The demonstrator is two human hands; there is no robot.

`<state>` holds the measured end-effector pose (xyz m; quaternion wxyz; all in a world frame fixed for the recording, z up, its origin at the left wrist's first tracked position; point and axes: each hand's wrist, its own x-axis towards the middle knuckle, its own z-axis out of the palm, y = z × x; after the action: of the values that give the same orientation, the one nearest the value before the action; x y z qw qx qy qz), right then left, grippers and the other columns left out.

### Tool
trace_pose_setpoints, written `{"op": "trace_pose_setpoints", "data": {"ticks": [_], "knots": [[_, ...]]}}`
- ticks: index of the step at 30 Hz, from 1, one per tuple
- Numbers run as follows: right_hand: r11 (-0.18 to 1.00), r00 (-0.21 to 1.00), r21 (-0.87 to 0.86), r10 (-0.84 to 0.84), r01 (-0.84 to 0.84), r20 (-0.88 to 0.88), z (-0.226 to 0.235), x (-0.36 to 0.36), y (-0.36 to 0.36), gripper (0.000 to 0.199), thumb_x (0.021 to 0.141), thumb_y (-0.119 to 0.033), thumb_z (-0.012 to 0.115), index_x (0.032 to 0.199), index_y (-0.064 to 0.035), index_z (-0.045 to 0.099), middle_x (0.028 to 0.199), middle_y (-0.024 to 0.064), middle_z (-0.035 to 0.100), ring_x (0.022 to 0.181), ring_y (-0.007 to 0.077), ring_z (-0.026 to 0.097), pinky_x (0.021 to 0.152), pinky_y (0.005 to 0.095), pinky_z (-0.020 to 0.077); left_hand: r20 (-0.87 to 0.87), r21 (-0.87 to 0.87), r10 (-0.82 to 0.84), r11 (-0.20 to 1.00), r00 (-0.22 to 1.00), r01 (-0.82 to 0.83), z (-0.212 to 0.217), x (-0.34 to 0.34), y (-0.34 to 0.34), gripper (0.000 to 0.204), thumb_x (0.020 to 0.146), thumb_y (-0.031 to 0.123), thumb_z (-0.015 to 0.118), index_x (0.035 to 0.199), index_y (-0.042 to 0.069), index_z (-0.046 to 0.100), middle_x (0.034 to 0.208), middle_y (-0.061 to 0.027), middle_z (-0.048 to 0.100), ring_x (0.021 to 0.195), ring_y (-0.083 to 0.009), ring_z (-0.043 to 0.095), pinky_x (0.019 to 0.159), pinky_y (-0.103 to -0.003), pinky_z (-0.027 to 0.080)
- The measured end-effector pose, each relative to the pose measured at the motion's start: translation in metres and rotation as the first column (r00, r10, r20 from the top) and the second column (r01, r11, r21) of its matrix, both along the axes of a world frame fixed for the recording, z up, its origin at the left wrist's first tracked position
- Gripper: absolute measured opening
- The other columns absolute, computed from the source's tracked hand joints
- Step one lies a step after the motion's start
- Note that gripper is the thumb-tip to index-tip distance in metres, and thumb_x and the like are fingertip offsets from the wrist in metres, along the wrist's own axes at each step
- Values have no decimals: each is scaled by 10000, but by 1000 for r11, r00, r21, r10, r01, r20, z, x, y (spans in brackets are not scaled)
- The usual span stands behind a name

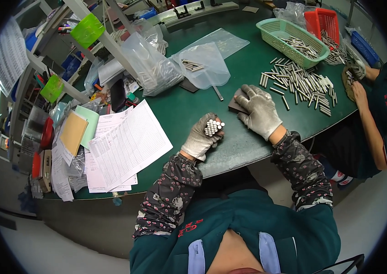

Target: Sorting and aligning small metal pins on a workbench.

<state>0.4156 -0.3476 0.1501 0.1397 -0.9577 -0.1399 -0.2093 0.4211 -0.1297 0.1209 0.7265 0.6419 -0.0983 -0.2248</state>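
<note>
My left hand (196,140), in a grey-white work glove, is closed around a bundle of metal pins (212,128). Their round ends face up out of the fist. To its right, my gloved right hand (263,112) grips a dark brown-grey block (235,108) on the table, fingers over its top and thumb at the near side; much of the block is hidden. The two hands are apart. Beyond my right hand lies a loose heap of shiny metal pins (302,82). A translucent plastic scoop (211,75) holds several pins (192,65).
A green basket (271,34) and a red basket (317,23) of pins stand at the back right. At the right edge a co-worker's bare hand (360,95) is beside a gloved one (358,71). Papers (129,141) and a filled plastic bag (154,68) lie left on the green table (239,157).
</note>
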Motion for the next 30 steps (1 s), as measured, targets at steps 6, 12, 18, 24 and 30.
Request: {"op": "trace_pose_setpoints", "data": {"ticks": [6,12,18,24,30], "knots": [[999,998,11,39,-40,55,2,-1,-2,465,702,-265,693,1119,-74,617,1247,160,524,1196,325,465,996,457,360,32,11,15,1000,999,-15,-1,1,-2,616,743,-132,643,1263,144,460,988,-13,602,777,-94,615,478,-191,486],[833,932,428,356,-351,72,22,-7,27,441,703,-345,682,1010,-30,651,1013,156,632,982,340,569,872,428,435,182,0,-18,1000,983,19,1,-2,-8,516,737,-144,619,1173,107,504,981,10,572,849,-93,563,646,-221,479],[902,971,359,226,-240,80,26,7,22,323,766,-220,639,1046,-59,641,912,109,642,884,293,589,784,387,481,-33,69,39,997,999,-37,33,-2,-11,494,739,-106,654,1170,75,495,829,12,567,654,-89,549,487,-222,434],[932,981,-332,179,-144,77,44,58,25,322,778,-162,598,1095,-117,632,1296,103,477,1212,286,449,914,413,406,-181,-146,108,980,977,-135,60,63,-18,124,822,-19,603,920,14,534,735,-81,566,582,-136,550,377,-175,348],[990,992,-136,17,-33,-123,53,112,29,380,782,-137,589,1159,-88,575,1304,103,471,1226,289,443,940,420,412,-499,-320,94,904,861,-284,49,126,-45,79,861,-12,540,940,-8,536,788,-92,570,547,-125,503,378,-160,337]]}}
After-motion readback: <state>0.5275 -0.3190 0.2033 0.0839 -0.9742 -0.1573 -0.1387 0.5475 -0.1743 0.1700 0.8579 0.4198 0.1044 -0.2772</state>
